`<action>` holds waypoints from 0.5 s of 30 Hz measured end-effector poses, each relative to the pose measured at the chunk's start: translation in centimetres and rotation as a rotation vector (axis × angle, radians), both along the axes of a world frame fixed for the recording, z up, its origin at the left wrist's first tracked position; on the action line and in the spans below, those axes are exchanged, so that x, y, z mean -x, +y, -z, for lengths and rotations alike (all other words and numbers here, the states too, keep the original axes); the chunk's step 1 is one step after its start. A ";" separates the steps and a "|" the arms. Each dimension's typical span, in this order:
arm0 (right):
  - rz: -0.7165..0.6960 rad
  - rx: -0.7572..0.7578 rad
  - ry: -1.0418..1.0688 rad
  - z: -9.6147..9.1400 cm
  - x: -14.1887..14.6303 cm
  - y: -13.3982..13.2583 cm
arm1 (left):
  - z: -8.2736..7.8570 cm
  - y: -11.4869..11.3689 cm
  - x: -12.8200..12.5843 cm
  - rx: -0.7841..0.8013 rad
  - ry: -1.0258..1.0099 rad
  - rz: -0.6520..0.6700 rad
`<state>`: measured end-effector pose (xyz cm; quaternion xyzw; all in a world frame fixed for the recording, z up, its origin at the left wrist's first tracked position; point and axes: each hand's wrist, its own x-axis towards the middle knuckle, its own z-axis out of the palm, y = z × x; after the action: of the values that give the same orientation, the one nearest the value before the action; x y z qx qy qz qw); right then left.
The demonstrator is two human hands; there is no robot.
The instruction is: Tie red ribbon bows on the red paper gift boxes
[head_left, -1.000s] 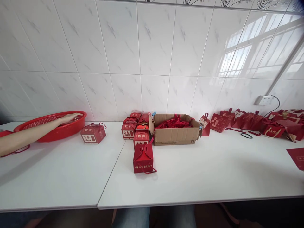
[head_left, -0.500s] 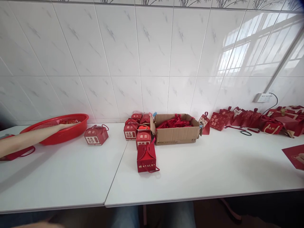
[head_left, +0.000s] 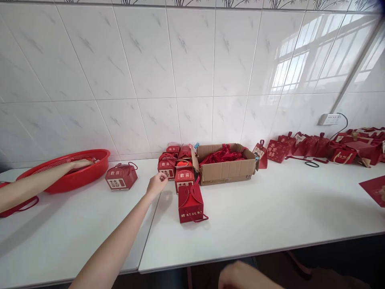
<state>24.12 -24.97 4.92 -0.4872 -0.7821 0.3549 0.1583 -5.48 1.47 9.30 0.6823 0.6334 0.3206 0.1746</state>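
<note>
My left hand [head_left: 157,184] reaches over the table with its fingers curled together and nothing visible in them. It is just in front of a red box [head_left: 166,163] with white characters; whether it touches that box I cannot tell. Close to its right, another red box [head_left: 184,178] stands in the small cluster, and a plain red gift box [head_left: 191,204] with a cord handle sits nearer to me. My right hand [head_left: 237,276] is blurred at the table's front edge, its fingers not distinguishable.
A cardboard carton [head_left: 225,170] holds dark red fabric-like items. At left, another person's arm [head_left: 39,184] reaches into a red plastic basket [head_left: 81,180]; a lone red box [head_left: 121,178] stands beside it. Red bags [head_left: 276,150] line the wall at right, near a black loop [head_left: 312,163].
My left hand has come up from the lower left to the box cluster. My right hand has entered at the bottom. The whole view has shifted slightly.
</note>
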 end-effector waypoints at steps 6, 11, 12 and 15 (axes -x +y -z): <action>0.213 -0.210 0.200 0.3 -1.4 10.6 | 6.1 1.7 -0.8 -0.043 -0.162 -0.014; 0.209 -0.200 0.214 3.6 -1.6 22.0 | 7.7 1.8 -0.2 -0.035 -0.316 0.046; 0.205 -0.190 0.224 4.0 -1.3 23.5 | 7.8 1.8 0.2 -0.025 -0.354 0.044; 0.232 -0.161 0.279 4.9 -0.6 25.6 | 7.6 1.5 1.1 -0.001 -0.436 -0.033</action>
<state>24.76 0.67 -0.01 -0.5060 -0.7171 0.3345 0.3433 -6.54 2.94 1.71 0.5864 0.5917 0.4638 0.3015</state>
